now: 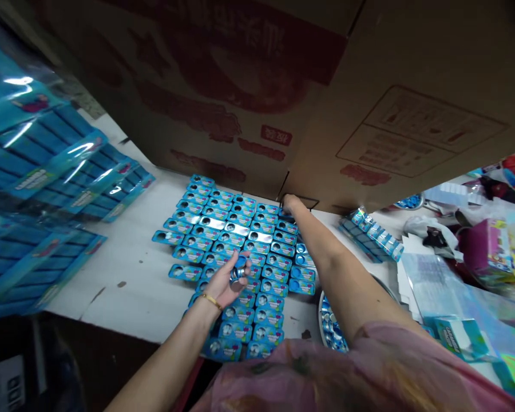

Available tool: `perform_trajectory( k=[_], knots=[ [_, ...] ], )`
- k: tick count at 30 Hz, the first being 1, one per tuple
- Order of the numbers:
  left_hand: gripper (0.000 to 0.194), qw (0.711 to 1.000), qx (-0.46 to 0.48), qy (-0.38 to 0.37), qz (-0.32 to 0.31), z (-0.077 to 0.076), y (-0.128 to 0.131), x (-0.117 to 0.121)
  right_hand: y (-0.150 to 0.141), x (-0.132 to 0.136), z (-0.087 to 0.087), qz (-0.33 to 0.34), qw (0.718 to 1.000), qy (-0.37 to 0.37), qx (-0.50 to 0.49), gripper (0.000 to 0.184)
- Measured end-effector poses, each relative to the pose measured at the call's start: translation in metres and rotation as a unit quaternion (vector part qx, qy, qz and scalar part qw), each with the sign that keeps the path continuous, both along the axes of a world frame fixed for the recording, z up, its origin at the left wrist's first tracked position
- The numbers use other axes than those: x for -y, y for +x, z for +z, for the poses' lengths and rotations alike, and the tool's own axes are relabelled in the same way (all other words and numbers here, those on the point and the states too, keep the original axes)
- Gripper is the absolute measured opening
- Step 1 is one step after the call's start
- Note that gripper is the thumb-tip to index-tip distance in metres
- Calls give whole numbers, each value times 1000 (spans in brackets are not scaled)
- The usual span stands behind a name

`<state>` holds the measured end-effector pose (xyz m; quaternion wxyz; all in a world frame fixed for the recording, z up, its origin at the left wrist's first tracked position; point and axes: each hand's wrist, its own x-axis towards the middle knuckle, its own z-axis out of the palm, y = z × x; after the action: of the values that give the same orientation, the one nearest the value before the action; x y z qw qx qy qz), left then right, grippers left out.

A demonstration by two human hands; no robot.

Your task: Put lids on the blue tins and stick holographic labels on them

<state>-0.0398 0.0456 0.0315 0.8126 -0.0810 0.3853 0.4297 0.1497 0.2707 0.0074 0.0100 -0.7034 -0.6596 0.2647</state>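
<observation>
Left hand (224, 287): palm turned up, fingers curled around a short stack of small round blue-and-silver metal pieces (237, 273); the pieces rest against the inner side of the fingers, above the near rows of cases. Gold-coloured bracelet (212, 301) at the wrist.

Right hand (293, 203): extended to the far right corner of the rows, at the foot of the carton; fingertips point down at a case there, mostly hidden behind the hand; whether they are spread or pinching cannot be told.

Flat blue rectangular printed cases with rounded corners (235, 229): many, laid in close rows on the white desk (131, 277), beneath and around the left hand. Several at the right edge bear round blue pieces.

Large brown cardboard carton with red print (283, 123): standing behind the rows.

Round metal-rimmed bowl (321, 321): right of the rows, partly under the right arm, containing more blue-and-silver pieces.

Clear-wrapped packs of blue boxes (47, 157): stacked at left.

Small clear-wrapped blue pack (371, 236): right of the right forearm, near the carton.
</observation>
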Motion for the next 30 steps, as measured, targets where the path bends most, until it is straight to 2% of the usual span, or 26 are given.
perform_trajectory(
  k=[2, 4, 5, 6, 8, 10, 13, 16, 18, 20, 22, 23, 25, 27, 30],
  knots=[
    [23, 1000, -9, 10, 6, -2, -1, -2, 0, 26, 13, 5, 999, 45, 7, 31],
    [24, 1000, -26, 14, 7, -8, 2, -5, -6, 61, 24, 39, 995, 96, -15, 33],
    [23, 999, -39, 14, 8, -12, 4, -7, -11, 81, 28, 84, 987, 126, -58, 30],
    [23, 998, -56, 13, 12, -15, 8, -9, -16, 101, 30, 152, 974, 124, -110, 27],
    [21, 995, -96, 9, 20, -20, 18, -12, -29, 136, 32, 261, 946, 80, -176, 28],
    [19, 991, -129, 10, 19, -23, 28, -14, -38, 162, 30, 262, 949, 51, -170, 27],
    [18, 988, -153, 23, 16, -25, 39, -14, -40, 181, 25, 202, 966, 60, -150, 25],
    [18, 984, -177, 22, 22, -26, 46, -14, -36, 185, 20, 156, 965, 67, -200, 27],
    [19, 979, -198, 31, 21, -26, 49, -14, -34, 185, 14, 82, 961, 24, -263, 25],
    [19, 973, -222, 54, 19, -25, 53, -15, -32, 181, 6, 16, 945, -32, -324, 20],
    [19, 969, -236, 73, 20, -23, 54, -17, -27, 171, -1, -3, 936, -44, -350, 13],
    [19, 969, -233, 79, 19, -22, 54, -18, -22, 162, -2, -8, 940, -27, -340, 10],
    [21, 975, -210, 75, 20, -21, 50, -19, -10, 141, -3, -28, 962, 30, -270, 7],
    [21, 981, -181, 58, 22, -20, 44, -19, 2, 115, 0, -36, 985, 73, -153, 8],
    [22, 990, -141, 27, 18, -20, 35, -16, 7, 80, 5, 34, 998, 41, 42, 16]
  ],
)
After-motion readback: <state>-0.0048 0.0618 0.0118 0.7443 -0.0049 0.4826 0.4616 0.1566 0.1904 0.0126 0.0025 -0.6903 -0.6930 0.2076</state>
